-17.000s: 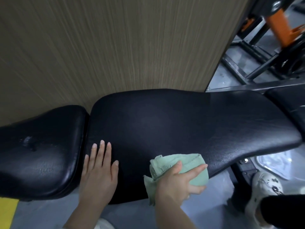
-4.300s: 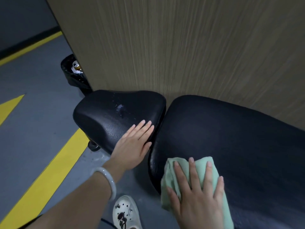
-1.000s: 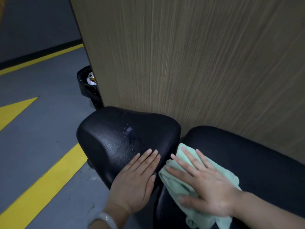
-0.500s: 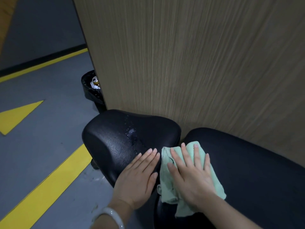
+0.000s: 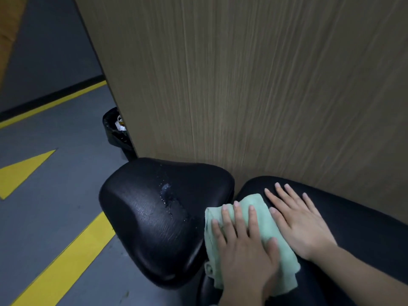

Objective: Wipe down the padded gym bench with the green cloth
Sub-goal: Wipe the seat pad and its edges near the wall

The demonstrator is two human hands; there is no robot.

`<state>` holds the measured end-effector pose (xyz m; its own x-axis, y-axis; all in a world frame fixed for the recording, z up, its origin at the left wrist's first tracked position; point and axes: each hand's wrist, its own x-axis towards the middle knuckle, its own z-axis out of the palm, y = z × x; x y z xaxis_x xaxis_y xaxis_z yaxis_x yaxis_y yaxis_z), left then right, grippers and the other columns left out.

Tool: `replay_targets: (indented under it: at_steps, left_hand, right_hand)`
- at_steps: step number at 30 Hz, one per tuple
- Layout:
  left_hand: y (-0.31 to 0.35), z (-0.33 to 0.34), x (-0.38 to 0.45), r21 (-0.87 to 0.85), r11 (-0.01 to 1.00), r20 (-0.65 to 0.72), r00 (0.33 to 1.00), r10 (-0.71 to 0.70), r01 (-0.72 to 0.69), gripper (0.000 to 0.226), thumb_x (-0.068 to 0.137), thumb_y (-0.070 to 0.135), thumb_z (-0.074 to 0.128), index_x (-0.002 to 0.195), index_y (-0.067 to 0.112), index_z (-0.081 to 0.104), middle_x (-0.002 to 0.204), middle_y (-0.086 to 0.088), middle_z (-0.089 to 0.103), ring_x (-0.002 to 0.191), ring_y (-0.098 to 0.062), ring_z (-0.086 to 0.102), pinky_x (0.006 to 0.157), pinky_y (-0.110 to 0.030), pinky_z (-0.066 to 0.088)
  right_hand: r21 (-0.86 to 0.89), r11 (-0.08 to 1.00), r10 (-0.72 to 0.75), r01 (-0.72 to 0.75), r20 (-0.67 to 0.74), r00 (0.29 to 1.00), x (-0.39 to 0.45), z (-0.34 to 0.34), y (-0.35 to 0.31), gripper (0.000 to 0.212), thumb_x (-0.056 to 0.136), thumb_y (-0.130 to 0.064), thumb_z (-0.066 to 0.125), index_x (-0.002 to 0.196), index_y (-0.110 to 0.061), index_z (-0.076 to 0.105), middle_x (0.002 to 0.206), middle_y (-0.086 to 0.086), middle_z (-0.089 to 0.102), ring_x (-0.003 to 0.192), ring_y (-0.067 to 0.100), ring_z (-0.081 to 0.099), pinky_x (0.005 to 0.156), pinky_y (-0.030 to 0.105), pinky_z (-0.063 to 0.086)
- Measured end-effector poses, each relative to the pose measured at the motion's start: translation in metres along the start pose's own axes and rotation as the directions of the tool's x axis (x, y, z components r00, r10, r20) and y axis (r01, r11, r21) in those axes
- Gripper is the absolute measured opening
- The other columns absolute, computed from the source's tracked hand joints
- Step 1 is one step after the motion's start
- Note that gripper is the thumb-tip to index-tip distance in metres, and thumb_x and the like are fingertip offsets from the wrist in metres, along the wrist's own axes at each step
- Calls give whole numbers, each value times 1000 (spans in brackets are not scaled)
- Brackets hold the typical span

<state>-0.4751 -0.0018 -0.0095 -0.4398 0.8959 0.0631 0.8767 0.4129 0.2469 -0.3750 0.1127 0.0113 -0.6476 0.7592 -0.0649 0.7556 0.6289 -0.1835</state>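
Two hands flat — left (image 5: 245, 246) on soft green cloth (image 5: 262, 219) | right (image 5: 295, 219) on glossy bench (image 5: 364, 235)

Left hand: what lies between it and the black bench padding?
The green cloth. In the head view, the left hand presses flat on it, and the cloth lies spread on the bench padding.
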Motion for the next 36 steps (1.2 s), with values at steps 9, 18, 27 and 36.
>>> replay_targets:
  at_steps: [9, 18, 27, 36]
  left_hand:
    - [-74, -13, -12, 80, 920, -40, 921, 388, -384, 67, 87, 60, 37, 143, 23, 44, 148, -3, 42, 138, -24, 36, 106, -43, 22]
    - [-77, -27, 59, 175, 901, 84, 917, 389, -398, 81, 89, 63, 7, 148, 14, 32, 156, 2, 26, 147, -20, 2, 115, -41, -1]
    - [-53, -27, 106, 284, 893, 161, 935, 316, -350, 96, 77, 71, -21, 148, 29, 28, 157, 2, -23, 137, -20, -37, 110, -53, -21]
    - [-58, -32, 69, 119, 973, 149, 972, 179, -198, 71, 87, 61, 4, 150, 35, 21, 160, 8, -9, 143, -13, -22, 114, -44, -16]
  right_hand:
    - [-24, 999, 23, -23, -10, 1000, 3, 1, 1, 68, 74, -59, -18, 141, -51, -11, 150, -21, -19, 140, -1, -23, 115, 28, -16]
    - [4, 1000, 16, -16, -18, 1000, 3, 2, 2, 68, 75, -59, -17, 142, -51, -9, 150, -22, -20, 139, -2, -26, 116, 30, -16]
    - [11, 1000, 25, -25, -42, 999, 6, 8, 4, 66, 78, -60, -19, 143, -50, -9, 151, -20, -21, 140, 1, -26, 115, 34, -16]
    - [-94, 993, 51, -64, -130, 990, 5, 16, 8, 52, 98, -48, 18, 143, -33, 40, 150, -5, 38, 142, 16, 27, 110, 39, 11]
